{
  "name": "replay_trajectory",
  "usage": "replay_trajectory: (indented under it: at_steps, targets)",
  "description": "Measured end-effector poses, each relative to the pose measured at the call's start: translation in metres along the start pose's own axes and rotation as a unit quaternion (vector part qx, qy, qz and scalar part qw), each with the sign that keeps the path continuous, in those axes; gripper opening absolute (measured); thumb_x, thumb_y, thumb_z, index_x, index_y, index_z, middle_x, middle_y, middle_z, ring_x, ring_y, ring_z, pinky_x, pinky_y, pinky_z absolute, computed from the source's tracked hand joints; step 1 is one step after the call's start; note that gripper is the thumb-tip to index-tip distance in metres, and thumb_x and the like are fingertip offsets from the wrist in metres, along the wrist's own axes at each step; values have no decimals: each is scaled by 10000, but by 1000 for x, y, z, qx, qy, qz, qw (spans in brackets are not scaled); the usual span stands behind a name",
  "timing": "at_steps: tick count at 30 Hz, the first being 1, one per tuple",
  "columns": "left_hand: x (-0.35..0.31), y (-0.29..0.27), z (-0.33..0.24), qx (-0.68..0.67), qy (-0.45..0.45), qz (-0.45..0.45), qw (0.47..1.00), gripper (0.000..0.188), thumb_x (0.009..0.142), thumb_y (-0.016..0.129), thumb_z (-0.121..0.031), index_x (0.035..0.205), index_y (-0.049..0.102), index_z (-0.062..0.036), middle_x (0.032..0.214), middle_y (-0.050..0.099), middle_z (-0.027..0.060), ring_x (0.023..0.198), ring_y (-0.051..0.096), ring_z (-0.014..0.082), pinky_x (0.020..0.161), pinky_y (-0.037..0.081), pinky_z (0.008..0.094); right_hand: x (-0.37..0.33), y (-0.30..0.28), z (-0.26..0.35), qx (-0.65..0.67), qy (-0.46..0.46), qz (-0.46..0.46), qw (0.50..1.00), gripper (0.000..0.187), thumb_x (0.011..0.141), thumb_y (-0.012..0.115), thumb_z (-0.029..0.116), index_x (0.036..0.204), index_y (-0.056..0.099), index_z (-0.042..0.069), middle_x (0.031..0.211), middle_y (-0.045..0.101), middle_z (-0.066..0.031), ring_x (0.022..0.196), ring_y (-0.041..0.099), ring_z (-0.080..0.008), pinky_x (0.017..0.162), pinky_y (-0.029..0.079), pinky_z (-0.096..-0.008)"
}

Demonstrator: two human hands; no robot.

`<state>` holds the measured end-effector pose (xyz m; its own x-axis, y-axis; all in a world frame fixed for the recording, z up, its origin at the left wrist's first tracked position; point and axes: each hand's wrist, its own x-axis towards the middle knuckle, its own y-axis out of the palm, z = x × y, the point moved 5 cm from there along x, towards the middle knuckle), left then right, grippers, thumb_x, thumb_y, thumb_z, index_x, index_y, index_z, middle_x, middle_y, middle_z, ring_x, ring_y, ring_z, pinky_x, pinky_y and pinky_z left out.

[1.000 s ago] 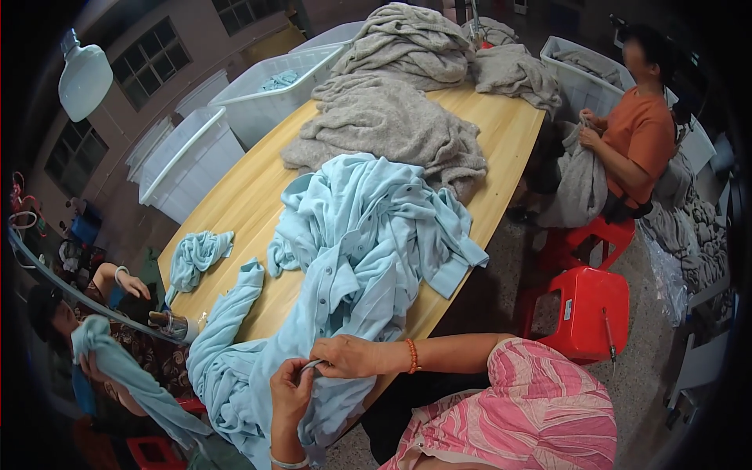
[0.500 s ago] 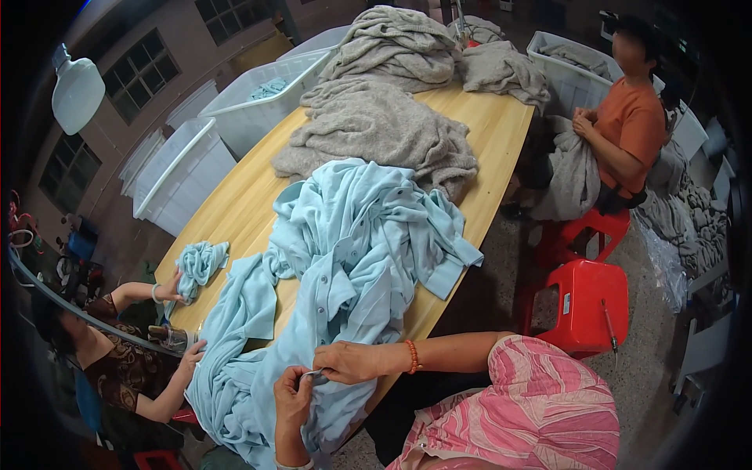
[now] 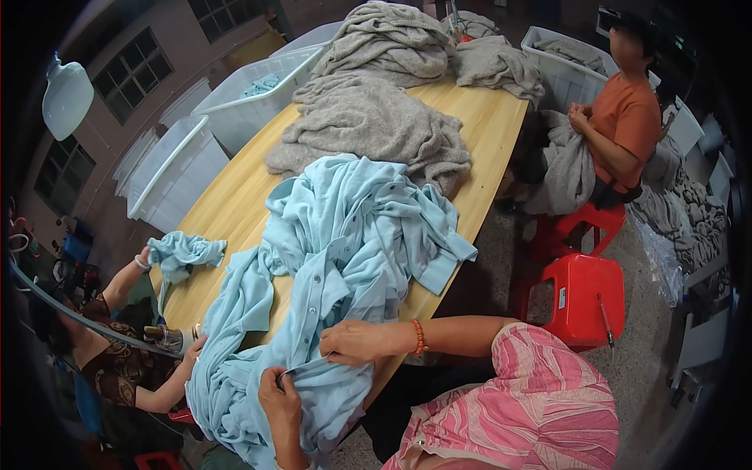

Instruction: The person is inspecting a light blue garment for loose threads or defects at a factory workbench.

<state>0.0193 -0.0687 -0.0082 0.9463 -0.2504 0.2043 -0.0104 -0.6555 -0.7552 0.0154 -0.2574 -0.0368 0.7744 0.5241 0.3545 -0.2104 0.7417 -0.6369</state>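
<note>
At six o'clock on the wooden table (image 3: 239, 192), we pinch a light-blue garment (image 3: 335, 384): left hand (image 3: 280, 401) and right hand (image 3: 348, 343), fingers closed on its edge, apparently keeping it taut. Grey knitwear (image 3: 372, 129) sits at twelve, seemingly leaving us room.

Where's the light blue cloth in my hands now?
Head view: the light blue cloth is low, left of centre, between left hand and right hand, at the near end of the table.

dark windows (image 3: 133, 74), grey floor (image 3: 642, 341)
</note>
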Motion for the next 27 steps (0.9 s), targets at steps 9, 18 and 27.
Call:
replay_trajectory:
  at_steps: [9,18,27]
  targets:
    - [2,34,-42,13,60,100,993,267,693,706,-61,940,606,-46,880,633,110,789,576,281,759,386,369,-1,-12,16,82,-21,-68,994,127,780,633,129,831,617,14,814,596,-118,780,609,-329,678,485,-391]
    - [4,38,-23,27,91,50,994,70,665,646,-29,723,607,-32,655,593,127,613,551,318,620,369,407,-3,0,15,162,-26,-102,981,111,765,639,86,802,589,-5,838,555,-134,741,589,-326,653,471,-373]
    - [14,40,10,-133,-34,118,983,289,774,532,33,1047,626,24,940,673,135,813,648,206,737,512,327,-8,22,3,0,-63,-87,994,174,758,603,147,828,493,31,791,496,-144,755,539,-339,636,440,-406]
